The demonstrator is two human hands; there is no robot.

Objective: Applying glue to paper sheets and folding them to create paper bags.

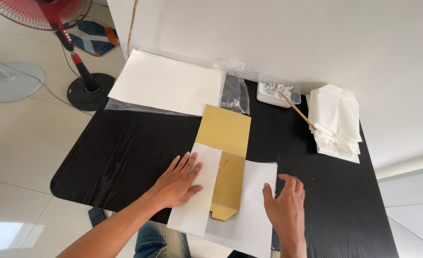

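A flat yellow-brown cardboard block (pixel 224 130) lies on a white paper sheet (pixel 249 210) near the front edge of the black table (pixel 125 148). The sheet's left side is folded up over the block. My left hand (pixel 179 181) lies flat, fingers spread, pressing that folded flap (pixel 203 191) down. My right hand (pixel 285 203) hovers or rests on the sheet's right part, fingers slightly curled, holding nothing.
A stack of white sheets (pixel 168 83) on clear plastic wrap (pixel 235 91) lies at the back left. A small tray of white paste (pixel 274 91) with a wooden stick (pixel 297 111) stands behind. Folded white paper bags (pixel 336 122) are piled at the right. A red fan (pixel 60 28) stands on the floor to the left.
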